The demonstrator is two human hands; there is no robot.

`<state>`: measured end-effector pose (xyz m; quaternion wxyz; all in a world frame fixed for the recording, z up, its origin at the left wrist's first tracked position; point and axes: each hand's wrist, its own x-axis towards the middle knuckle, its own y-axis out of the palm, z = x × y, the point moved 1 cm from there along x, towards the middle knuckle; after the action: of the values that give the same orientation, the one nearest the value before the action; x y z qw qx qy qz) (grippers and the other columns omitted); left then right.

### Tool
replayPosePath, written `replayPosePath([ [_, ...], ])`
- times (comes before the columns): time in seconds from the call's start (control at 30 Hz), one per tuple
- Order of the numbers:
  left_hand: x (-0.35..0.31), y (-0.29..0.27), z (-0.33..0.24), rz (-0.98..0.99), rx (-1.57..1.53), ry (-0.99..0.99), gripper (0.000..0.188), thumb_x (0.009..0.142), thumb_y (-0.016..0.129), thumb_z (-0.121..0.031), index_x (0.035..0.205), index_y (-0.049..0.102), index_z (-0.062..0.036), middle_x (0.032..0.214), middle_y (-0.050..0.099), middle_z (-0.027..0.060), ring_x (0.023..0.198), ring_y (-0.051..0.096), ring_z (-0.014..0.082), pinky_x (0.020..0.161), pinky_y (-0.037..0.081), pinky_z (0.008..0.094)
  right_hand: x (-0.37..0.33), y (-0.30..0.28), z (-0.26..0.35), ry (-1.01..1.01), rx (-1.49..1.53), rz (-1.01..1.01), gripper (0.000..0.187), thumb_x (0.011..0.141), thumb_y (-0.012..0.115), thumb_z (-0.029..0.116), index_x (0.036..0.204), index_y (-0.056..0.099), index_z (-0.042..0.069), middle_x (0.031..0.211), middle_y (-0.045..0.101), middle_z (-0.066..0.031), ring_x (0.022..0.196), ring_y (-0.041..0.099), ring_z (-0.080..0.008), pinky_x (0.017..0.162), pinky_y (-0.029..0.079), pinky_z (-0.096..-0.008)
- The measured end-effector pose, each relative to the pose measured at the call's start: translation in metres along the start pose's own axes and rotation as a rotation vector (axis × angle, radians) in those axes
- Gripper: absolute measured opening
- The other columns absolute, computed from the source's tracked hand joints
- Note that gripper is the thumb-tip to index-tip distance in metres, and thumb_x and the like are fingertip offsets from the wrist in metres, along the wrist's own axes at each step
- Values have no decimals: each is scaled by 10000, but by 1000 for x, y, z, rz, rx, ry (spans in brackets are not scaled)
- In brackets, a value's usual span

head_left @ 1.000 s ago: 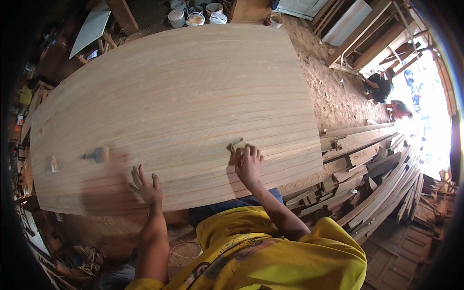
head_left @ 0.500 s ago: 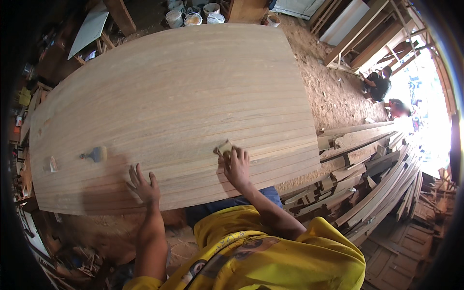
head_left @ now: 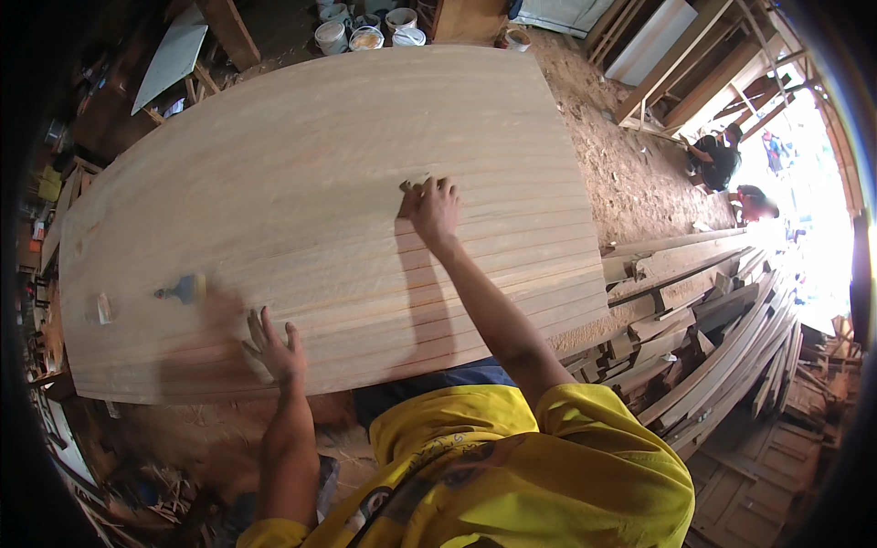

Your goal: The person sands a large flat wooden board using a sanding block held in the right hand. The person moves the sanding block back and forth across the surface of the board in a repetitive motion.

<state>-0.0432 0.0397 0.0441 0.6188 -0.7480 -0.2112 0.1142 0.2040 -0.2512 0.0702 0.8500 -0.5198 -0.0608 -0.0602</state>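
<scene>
A large pale wooden panel [head_left: 320,164] with fine lengthwise grooves lies in front of me. Well out on its surface, my right hand [head_left: 435,215] is closed around a small folded piece of sandpaper [head_left: 407,186], mostly hidden under the fingers. My left hand [head_left: 279,352] rests near the panel's front edge with its fingers spread, holding nothing. To the left of that hand lies a flat brush-like tool [head_left: 187,289] with a wide bluish-grey end. Farther left is a small pale rectangular piece [head_left: 104,309].
Stacked timber offcuts and long boards [head_left: 713,320] crowd the right side. Beyond the panel's far edge stand several white buckets [head_left: 366,38]. Sawdust covers the floor [head_left: 621,173]. Two people, one in dark clothes [head_left: 717,160], are low down near the bright opening at right.
My right hand has slid the sandpaper away from me, from near the front edge to about the panel's middle, and the arm is straighter. My left hand has stayed nearly in place.
</scene>
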Motion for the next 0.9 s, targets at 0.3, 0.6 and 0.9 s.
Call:
replayPosePath([
  [0.3, -5, 7, 8, -15, 14, -14, 569, 911, 496, -344, 1423, 330, -160, 1513, 263, 105, 1423, 203, 271, 1112, 82, 628, -146, -40, -33, -395, -28, 166, 354, 829, 628, 215, 1140, 533, 75, 1227, 488, -156, 1068, 468, -341, 925, 332, -489],
  [0.6, 2, 2, 4, -15, 32, 10, 576, 927, 472, -369, 1433, 319, -142, 1508, 273, 111, 1423, 204, 269, 1105, 92, 633, -2, -20, -64, 335, -96, -195, 354, 812, 648, 221, 1084, 516, 38, 1127, 508, -187, 1071, 467, -375, 875, 370, -514],
  [0.9, -4, 2, 4, -6, 6, -18, 560, 928, 471, -367, 1430, 330, -161, 1512, 267, 107, 1421, 209, 272, 1106, 96, 630, -124, -9, 12, -222, 147, 42, 269, 842, 619, 217, 1072, 559, 92, 1252, 494, -160, 1085, 462, -371, 904, 354, -530],
])
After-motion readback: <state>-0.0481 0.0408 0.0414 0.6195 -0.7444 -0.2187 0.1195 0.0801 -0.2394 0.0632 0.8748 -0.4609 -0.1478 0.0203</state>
